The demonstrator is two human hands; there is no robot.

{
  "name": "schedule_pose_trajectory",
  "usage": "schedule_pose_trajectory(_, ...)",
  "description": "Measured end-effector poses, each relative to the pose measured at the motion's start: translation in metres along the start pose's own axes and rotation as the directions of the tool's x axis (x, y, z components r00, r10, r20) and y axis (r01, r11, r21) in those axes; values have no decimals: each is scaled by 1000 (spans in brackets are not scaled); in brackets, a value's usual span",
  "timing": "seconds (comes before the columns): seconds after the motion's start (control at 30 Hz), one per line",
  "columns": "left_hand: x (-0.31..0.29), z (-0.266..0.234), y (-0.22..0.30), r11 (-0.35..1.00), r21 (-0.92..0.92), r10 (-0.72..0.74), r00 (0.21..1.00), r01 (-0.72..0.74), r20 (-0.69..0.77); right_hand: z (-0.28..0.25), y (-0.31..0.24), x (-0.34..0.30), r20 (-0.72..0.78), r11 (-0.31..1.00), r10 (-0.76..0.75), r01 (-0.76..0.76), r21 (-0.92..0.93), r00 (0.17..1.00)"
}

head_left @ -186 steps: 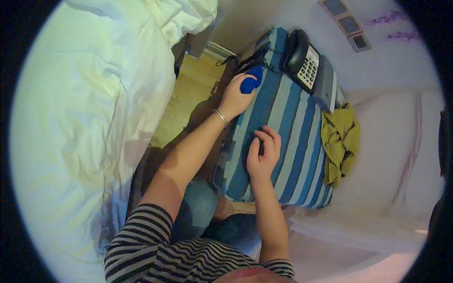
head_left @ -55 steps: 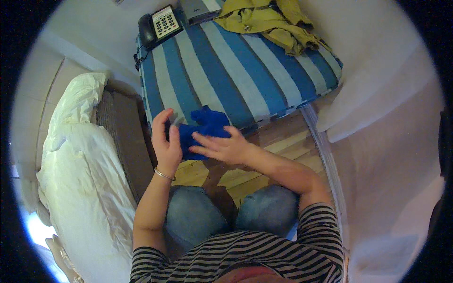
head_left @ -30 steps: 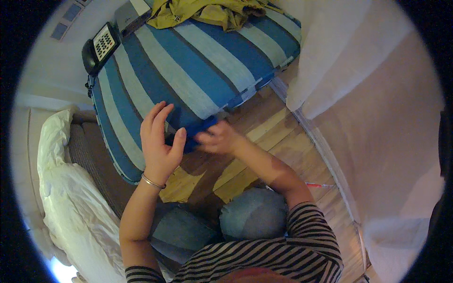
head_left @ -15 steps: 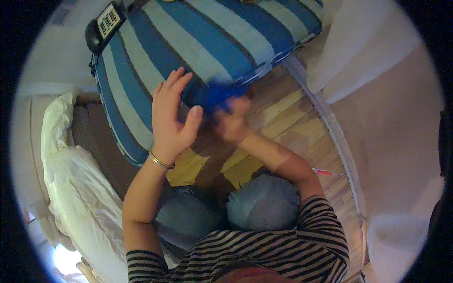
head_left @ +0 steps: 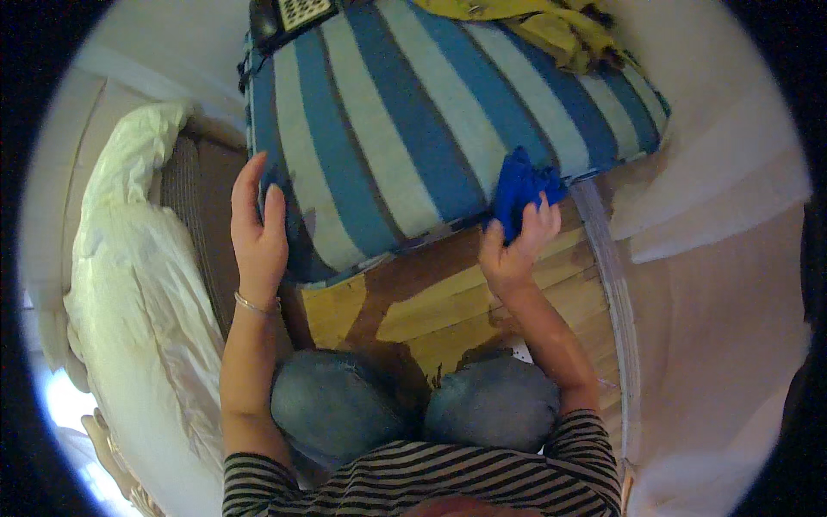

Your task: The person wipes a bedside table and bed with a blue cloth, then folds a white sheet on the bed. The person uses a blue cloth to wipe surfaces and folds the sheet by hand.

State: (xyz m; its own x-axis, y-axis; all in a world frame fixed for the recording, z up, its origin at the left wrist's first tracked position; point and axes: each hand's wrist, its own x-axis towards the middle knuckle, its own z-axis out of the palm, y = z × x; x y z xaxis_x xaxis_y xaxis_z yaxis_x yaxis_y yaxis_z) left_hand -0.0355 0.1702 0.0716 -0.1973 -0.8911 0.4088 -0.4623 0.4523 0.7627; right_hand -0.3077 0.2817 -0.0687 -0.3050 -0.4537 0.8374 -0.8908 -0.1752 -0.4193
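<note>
A blue and pale striped cushion point(head_left: 413, 112) lies in front of my knees. My right hand point(head_left: 517, 254) is closed on a crumpled blue cloth point(head_left: 521, 189) at the cushion's near right edge. The cloth's upper end sticks up past my fingers, against the stripes. On the left, my left hand point(head_left: 258, 228), with a bangle point(head_left: 256, 304) at its wrist, is held upright beside the cushion's left side. Its thumb and fingers are apart and nothing is in it. I cannot tell if it touches the cushion.
A black telephone point(head_left: 289, 21) stands at the cushion's far left corner. Yellow-green fabric point(head_left: 551, 30) is draped over the far right. White bedding point(head_left: 129, 293) hangs along the left, and a pale curtain point(head_left: 715, 198) on the right. Wooden floor point(head_left: 431, 297) shows before my knees.
My hands have moved apart: the right one went rightward with the blue cloth, the left one leftward and down. My view has shifted, bringing the yellow-green fabric further into sight.
</note>
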Motion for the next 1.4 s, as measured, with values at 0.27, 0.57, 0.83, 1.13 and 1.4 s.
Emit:
schedule_pose_trajectory(0.27,-8,-5,-11,992,-53,-114,993,112,-40,16,-67,15,310,791,-608,521,321,731)
schedule_pose_trajectory(0.57,-6,-30,-28,938,-285,-256,950,199,-177,69,-167,19,228,332,-942,773,540,245)
schedule_pose_trajectory(0.83,-15,-25,-38,986,-148,-90,988,72,-125,38,-13,18,322,141,-945,819,556,-56)
schedule_pose_trajectory(1.13,-3,-45,-31,983,-185,-78,871,-15,-486,13,-157,123,637,702,-681,569,429,361)
schedule_pose_trajectory(1.4,-1,-55,-10,982,-113,123,962,-154,-242,61,-169,140,741,742,-647,378,554,183)
